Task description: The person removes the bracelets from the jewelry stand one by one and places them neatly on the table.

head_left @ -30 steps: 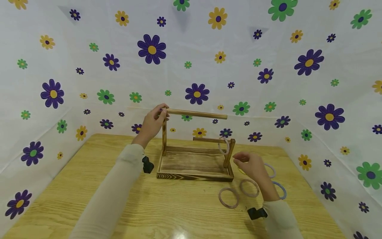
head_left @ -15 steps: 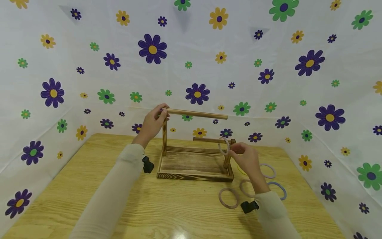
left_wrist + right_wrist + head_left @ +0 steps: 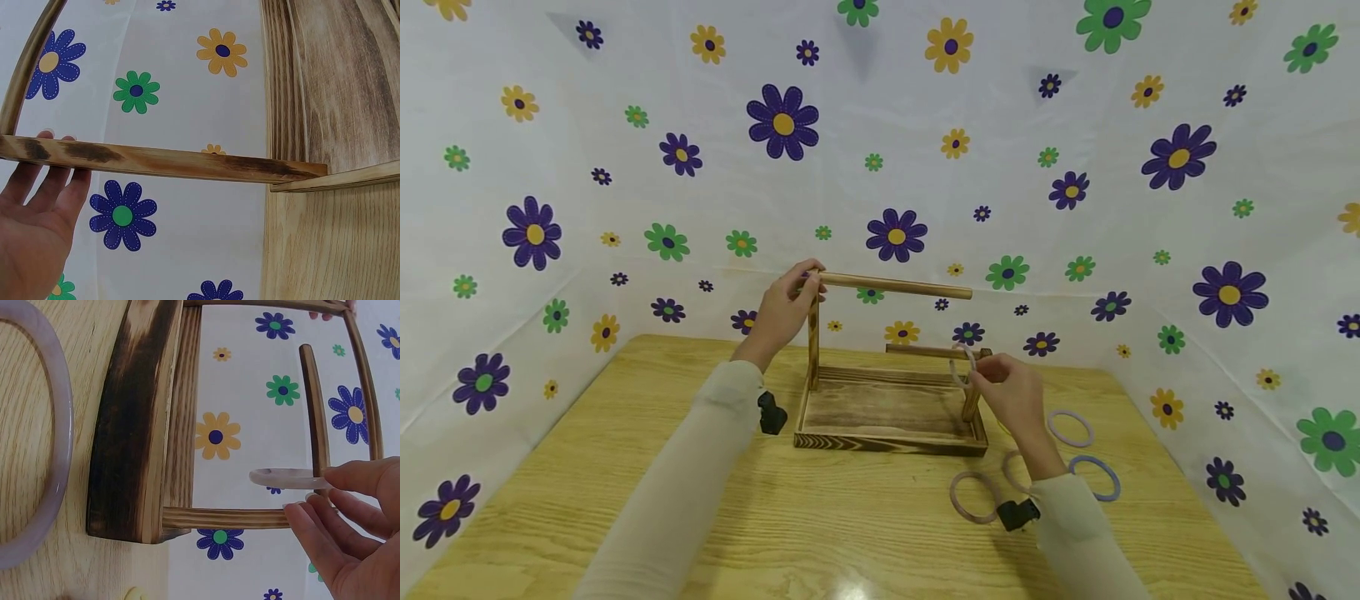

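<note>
A wooden rack [image 3: 887, 444] has a tray base, a long upper bar [image 3: 895, 286] on a tall left post, and a lower bar [image 3: 921, 351] on a short right post. My left hand [image 3: 786, 304] grips the top of the tall post; in the left wrist view its fingers [image 3: 47, 187] wrap behind the wood. A pale, translucent bangle [image 3: 275, 478] hangs around the lower bar, near the short post. With thumb and fingers my right hand [image 3: 1015, 396] pinches this bangle at its near side. Part of the short post is hidden behind the right hand.
Loose bangles lie on the wooden table right of the rack: a lilac one [image 3: 1092, 433], a blue one [image 3: 1097, 460] and a brownish one [image 3: 952, 496]. Another brownish bangle [image 3: 1004, 471] and a yellow one [image 3: 1003, 427] are partly covered by the right arm. Flowered cloth encloses the table.
My right hand has moved up and left from beside the short post to the hanging bangle and taken hold of it. The bangle has turned slightly. My left hand stays on the post.
</note>
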The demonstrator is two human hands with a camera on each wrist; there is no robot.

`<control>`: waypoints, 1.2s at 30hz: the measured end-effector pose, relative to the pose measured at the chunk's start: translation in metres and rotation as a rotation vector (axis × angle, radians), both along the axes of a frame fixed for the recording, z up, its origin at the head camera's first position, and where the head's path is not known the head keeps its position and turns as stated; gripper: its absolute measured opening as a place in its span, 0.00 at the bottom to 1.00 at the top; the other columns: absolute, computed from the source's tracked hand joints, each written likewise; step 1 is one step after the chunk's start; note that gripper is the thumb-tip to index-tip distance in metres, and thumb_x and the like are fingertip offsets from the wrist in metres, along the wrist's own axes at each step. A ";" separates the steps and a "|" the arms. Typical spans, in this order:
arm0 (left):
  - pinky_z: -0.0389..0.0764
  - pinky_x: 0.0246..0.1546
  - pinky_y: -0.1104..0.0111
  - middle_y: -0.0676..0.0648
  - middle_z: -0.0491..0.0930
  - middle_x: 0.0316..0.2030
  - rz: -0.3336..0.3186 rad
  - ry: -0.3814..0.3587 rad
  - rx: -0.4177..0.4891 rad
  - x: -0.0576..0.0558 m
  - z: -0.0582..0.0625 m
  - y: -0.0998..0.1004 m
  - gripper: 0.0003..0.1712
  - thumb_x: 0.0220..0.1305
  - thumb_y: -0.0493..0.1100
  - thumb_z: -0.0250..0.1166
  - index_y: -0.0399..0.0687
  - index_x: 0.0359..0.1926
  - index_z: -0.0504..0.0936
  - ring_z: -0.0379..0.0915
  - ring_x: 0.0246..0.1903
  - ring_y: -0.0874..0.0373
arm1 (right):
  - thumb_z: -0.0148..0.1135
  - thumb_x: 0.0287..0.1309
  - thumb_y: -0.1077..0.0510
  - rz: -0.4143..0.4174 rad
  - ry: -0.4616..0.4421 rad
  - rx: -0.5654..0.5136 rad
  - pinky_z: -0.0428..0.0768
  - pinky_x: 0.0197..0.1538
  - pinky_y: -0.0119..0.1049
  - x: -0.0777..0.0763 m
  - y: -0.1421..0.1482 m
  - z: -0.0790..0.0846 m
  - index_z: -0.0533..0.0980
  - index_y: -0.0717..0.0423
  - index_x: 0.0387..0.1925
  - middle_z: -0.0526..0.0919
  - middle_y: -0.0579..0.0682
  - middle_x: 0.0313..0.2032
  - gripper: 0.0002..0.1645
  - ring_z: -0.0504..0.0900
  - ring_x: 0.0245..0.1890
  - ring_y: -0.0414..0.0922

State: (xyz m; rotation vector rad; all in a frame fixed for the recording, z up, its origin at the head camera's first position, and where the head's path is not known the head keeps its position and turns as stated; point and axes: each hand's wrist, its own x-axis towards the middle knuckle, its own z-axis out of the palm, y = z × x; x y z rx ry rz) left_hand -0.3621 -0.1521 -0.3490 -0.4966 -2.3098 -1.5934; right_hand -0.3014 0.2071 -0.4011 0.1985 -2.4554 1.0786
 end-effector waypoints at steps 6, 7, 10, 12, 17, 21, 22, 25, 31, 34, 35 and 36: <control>0.82 0.57 0.49 0.38 0.81 0.54 0.001 -0.001 -0.004 -0.001 0.001 0.000 0.25 0.83 0.56 0.46 0.49 0.70 0.71 0.80 0.58 0.39 | 0.73 0.60 0.62 -0.001 -0.017 -0.009 0.86 0.40 0.40 0.000 -0.002 0.002 0.86 0.63 0.40 0.91 0.61 0.37 0.08 0.90 0.37 0.57; 0.82 0.57 0.49 0.38 0.80 0.54 0.000 -0.002 -0.002 -0.001 0.001 0.000 0.25 0.83 0.56 0.46 0.49 0.70 0.71 0.80 0.58 0.38 | 0.72 0.60 0.63 -0.001 -0.021 -0.011 0.86 0.40 0.40 0.000 -0.002 0.002 0.86 0.63 0.41 0.91 0.61 0.37 0.08 0.90 0.37 0.57; 0.82 0.57 0.49 0.38 0.80 0.54 0.002 -0.002 -0.001 -0.001 0.000 0.000 0.24 0.83 0.56 0.46 0.51 0.69 0.71 0.80 0.58 0.39 | 0.72 0.60 0.63 -0.001 -0.029 -0.017 0.86 0.40 0.41 -0.001 -0.003 0.002 0.86 0.63 0.41 0.91 0.62 0.37 0.08 0.90 0.38 0.57; 0.82 0.58 0.50 0.39 0.81 0.54 0.004 -0.002 -0.004 -0.001 0.000 0.000 0.24 0.83 0.56 0.46 0.52 0.69 0.71 0.80 0.57 0.41 | 0.72 0.60 0.63 -0.004 -0.034 -0.020 0.86 0.40 0.40 -0.001 -0.003 0.002 0.86 0.63 0.41 0.91 0.62 0.37 0.08 0.90 0.38 0.57; 0.81 0.60 0.49 0.38 0.80 0.54 -0.001 -0.003 0.005 -0.001 0.000 -0.001 0.23 0.83 0.56 0.46 0.53 0.69 0.72 0.80 0.58 0.40 | 0.71 0.60 0.64 -0.012 -0.022 -0.024 0.86 0.40 0.38 -0.002 -0.005 0.003 0.86 0.64 0.41 0.91 0.62 0.37 0.08 0.90 0.38 0.57; 0.81 0.61 0.49 0.38 0.80 0.54 -0.003 -0.005 0.014 -0.001 0.001 -0.001 0.24 0.83 0.55 0.46 0.51 0.69 0.72 0.80 0.58 0.40 | 0.71 0.60 0.64 -0.017 -0.009 -0.027 0.85 0.40 0.36 -0.002 -0.005 0.004 0.86 0.65 0.41 0.91 0.62 0.37 0.08 0.90 0.38 0.58; 0.81 0.61 0.49 0.38 0.81 0.54 -0.002 -0.005 0.013 -0.001 0.001 -0.001 0.24 0.83 0.55 0.46 0.50 0.69 0.72 0.80 0.58 0.41 | 0.71 0.60 0.64 -0.017 -0.008 -0.027 0.84 0.40 0.35 -0.002 -0.006 0.004 0.86 0.65 0.41 0.91 0.62 0.38 0.08 0.90 0.38 0.58; 0.82 0.60 0.49 0.38 0.81 0.54 0.004 -0.005 0.006 0.000 0.001 -0.001 0.24 0.83 0.56 0.46 0.51 0.69 0.72 0.81 0.57 0.42 | 0.70 0.61 0.64 -0.011 -0.016 -0.036 0.84 0.38 0.31 -0.002 -0.006 0.004 0.86 0.65 0.41 0.91 0.63 0.38 0.08 0.90 0.39 0.58; 0.81 0.60 0.49 0.39 0.81 0.54 0.007 -0.006 -0.001 0.001 0.001 -0.001 0.23 0.83 0.56 0.46 0.53 0.69 0.72 0.81 0.57 0.42 | 0.70 0.60 0.65 -0.001 -0.021 -0.049 0.79 0.35 0.23 -0.002 -0.007 0.004 0.86 0.65 0.42 0.91 0.63 0.39 0.09 0.90 0.39 0.58; 0.82 0.58 0.50 0.39 0.81 0.54 0.013 -0.002 -0.013 0.001 0.000 0.000 0.23 0.83 0.56 0.46 0.54 0.69 0.72 0.82 0.56 0.43 | 0.70 0.60 0.65 0.001 -0.020 -0.052 0.79 0.35 0.22 -0.002 -0.008 0.004 0.86 0.66 0.42 0.91 0.63 0.38 0.09 0.90 0.39 0.58; 0.82 0.58 0.50 0.39 0.81 0.54 0.014 0.000 -0.016 0.001 0.000 0.000 0.24 0.83 0.56 0.46 0.53 0.69 0.72 0.82 0.55 0.44 | 0.70 0.60 0.65 0.002 -0.022 -0.053 0.78 0.35 0.21 -0.002 -0.008 0.004 0.86 0.66 0.42 0.91 0.63 0.39 0.09 0.90 0.39 0.58; 0.82 0.57 0.49 0.39 0.81 0.53 0.012 0.001 -0.015 0.001 0.000 0.000 0.24 0.83 0.56 0.46 0.53 0.69 0.72 0.82 0.56 0.43 | 0.70 0.60 0.65 0.003 -0.024 -0.056 0.78 0.35 0.21 -0.002 -0.008 0.004 0.86 0.66 0.42 0.90 0.63 0.39 0.09 0.90 0.39 0.58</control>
